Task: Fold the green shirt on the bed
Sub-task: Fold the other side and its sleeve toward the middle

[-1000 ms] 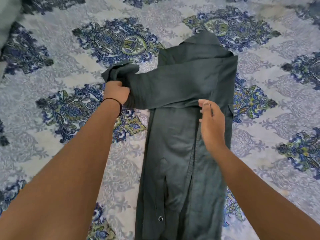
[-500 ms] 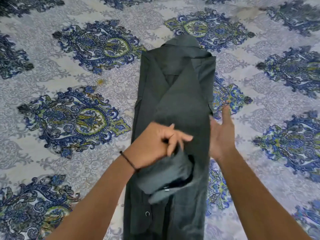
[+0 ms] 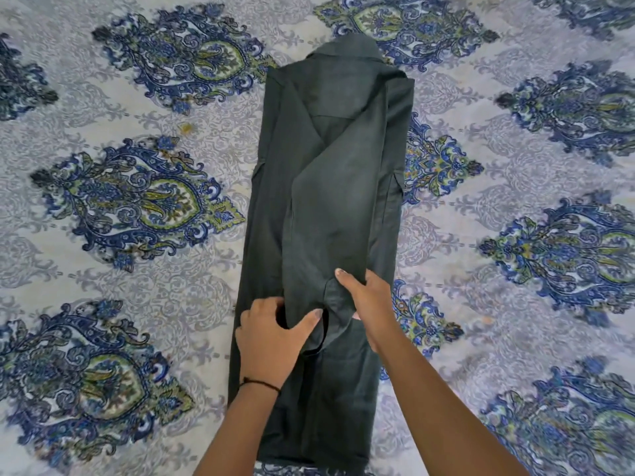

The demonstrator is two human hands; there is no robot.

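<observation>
The dark green shirt point(image 3: 330, 173) lies lengthwise on the bed as a long narrow strip, collar at the far end, both sides folded in. One sleeve runs diagonally down its middle. My left hand point(image 3: 266, 341) grips the left edge of that sleeve near the cuff, thumb on top of the cloth. My right hand point(image 3: 369, 304) holds the cuff end from the right, thumb pressed on the fabric and fingers curled under it. The shirt's near hem lies between my forearms.
The bed is covered by a pale grey sheet point(image 3: 137, 304) printed with large blue and green paisley medallions; it spreads out on every side of the shirt. A small yellowish spot point(image 3: 186, 127) marks the sheet to the left.
The sleeve that stretched out to the left has been swung across and laid down the shirt's middle. Both hands have come toward me and now meet at the cuff.
</observation>
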